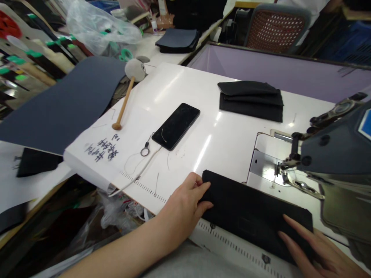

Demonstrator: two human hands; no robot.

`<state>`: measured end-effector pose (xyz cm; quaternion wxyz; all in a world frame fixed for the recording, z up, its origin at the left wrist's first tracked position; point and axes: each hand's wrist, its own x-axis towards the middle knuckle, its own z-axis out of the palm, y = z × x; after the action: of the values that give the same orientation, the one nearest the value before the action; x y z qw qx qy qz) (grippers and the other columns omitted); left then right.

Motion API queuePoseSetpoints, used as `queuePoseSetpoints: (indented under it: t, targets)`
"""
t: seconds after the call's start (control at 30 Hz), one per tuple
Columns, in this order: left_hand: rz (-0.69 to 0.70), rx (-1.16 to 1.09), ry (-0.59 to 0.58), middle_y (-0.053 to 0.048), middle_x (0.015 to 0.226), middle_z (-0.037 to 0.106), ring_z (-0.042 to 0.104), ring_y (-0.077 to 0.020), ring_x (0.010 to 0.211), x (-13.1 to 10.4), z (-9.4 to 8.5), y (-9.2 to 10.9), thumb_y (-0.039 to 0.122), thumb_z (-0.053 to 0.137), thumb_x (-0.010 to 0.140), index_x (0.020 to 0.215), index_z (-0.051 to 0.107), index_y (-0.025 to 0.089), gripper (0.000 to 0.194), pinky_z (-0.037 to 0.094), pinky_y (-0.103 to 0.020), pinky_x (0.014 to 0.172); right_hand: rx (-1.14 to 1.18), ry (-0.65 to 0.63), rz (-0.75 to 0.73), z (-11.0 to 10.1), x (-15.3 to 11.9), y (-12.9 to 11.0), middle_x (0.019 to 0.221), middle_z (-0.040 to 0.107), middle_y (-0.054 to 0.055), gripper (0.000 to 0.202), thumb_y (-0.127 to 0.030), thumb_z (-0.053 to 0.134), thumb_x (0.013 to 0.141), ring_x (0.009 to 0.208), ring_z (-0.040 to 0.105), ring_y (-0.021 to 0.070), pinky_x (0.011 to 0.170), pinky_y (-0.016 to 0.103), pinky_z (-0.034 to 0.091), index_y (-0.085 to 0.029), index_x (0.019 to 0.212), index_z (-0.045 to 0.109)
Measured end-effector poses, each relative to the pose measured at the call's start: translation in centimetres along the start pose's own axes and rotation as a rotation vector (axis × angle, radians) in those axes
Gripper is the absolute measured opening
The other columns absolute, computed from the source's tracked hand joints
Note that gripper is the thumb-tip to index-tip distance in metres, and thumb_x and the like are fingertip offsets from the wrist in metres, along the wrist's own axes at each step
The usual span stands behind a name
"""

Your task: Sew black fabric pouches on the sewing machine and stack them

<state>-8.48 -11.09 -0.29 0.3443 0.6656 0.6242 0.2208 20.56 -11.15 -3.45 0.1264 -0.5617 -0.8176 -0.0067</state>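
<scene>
A flat black fabric piece (252,212) lies on the white table near its front edge, just in front of the sewing machine (336,150). My left hand (188,200) pinches its left end between thumb and fingers. At the right end, my right hand (315,247) rests with its fingers apart and laid on the fabric; part of this hand is cut off by the frame. Behind, a folded stack of black fabric pieces (251,100) sits toward the table's back edge. The needle area of the machine is beyond the fabric, not touching it.
A black phone (176,125) with a cable and a ring strap lies mid-table. Left of it are a round-headed mallet (126,100) and handwriting on the white surface. Thread spools (43,61), a large dark sheet (66,100) and a plastic bag (98,27) fill the left. A chair (275,29) stands behind.
</scene>
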Motion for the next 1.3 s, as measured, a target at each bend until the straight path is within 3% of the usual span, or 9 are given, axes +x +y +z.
queuePoseSetpoints:
  t: [0.13,0.3,0.67,0.83,1.03,1.13,1.3]
  targets:
    - [0.045,0.036,0.049,-0.003,0.093,0.047,0.053,-0.0119,0.077,0.0,0.2,-0.3,0.013,0.053,0.077,0.106,0.054,0.016,0.029,0.05,-0.024,0.07,0.035,-0.007,0.028,-1.5,1.2,-1.7,0.079,0.068,0.001,0.036,-0.049,0.042,0.082,0.063,0.064,0.0162,0.047,0.023,0.049,-0.023,0.098,0.062]
    - [0.099,0.074,0.069,-0.002,0.091,0.049,0.053,-0.0109,0.071,0.1,0.3,-0.8,0.019,0.048,0.081,0.105,0.055,0.018,0.025,0.05,-0.022,0.063,0.142,0.007,0.109,-1.8,1.7,-2.6,0.074,0.066,0.001,0.03,-0.041,0.044,0.083,0.061,0.062,0.013,0.052,0.021,0.049,-0.021,0.097,0.062]
    - [0.166,0.147,0.105,-0.003,0.09,0.048,0.052,-0.0103,0.07,0.2,0.4,-1.2,0.024,0.043,0.084,0.107,0.054,0.018,0.026,0.049,-0.021,0.062,0.251,-0.061,0.229,-1.8,1.7,-2.7,0.078,0.065,0.004,0.029,-0.036,0.047,0.082,0.069,0.061,0.0158,0.06,0.025,0.05,-0.019,0.1,0.062]
    - [0.2,0.165,0.116,-0.003,0.09,0.048,0.054,-0.0112,0.073,0.2,0.4,-1.3,0.025,0.044,0.084,0.106,0.055,0.016,0.026,0.049,-0.021,0.064,0.286,-0.093,0.265,-1.9,2.1,-2.6,0.074,0.064,0.003,0.029,-0.036,0.05,0.08,0.06,0.059,0.0141,0.055,0.024,0.049,-0.018,0.099,0.063]
    - [0.21,0.183,0.118,-0.003,0.089,0.048,0.054,-0.0113,0.073,0.2,0.4,-1.5,0.028,0.044,0.085,0.107,0.055,0.017,0.026,0.049,-0.02,0.064,0.352,-0.115,0.317,-2.0,2.3,-2.6,0.087,0.067,0.005,0.029,-0.035,0.048,0.081,0.078,0.063,0.0173,0.067,0.026,0.051,-0.019,0.1,0.063]
    - [0.203,0.188,0.118,-0.003,0.09,0.048,0.054,-0.0116,0.073,0.2,0.4,-1.5,0.03,0.044,0.085,0.106,0.055,0.018,0.026,0.049,-0.021,0.064,0.377,-0.136,0.349,-2.2,2.5,-2.6,0.086,0.068,0.004,0.029,-0.035,0.045,0.083,0.077,0.063,0.0174,0.064,0.026,0.051,-0.019,0.098,0.064]
    - [0.192,0.187,0.117,-0.003,0.089,0.049,0.055,-0.0119,0.073,0.3,0.4,-1.4,0.031,0.044,0.085,0.106,0.055,0.019,0.027,0.049,-0.021,0.063,0.349,-0.148,0.382,-2.4,2.6,-2.5,0.071,0.067,0.002,0.032,-0.039,0.045,0.082,0.058,0.06,0.0166,0.045,0.025,0.045,-0.019,0.097,0.064]
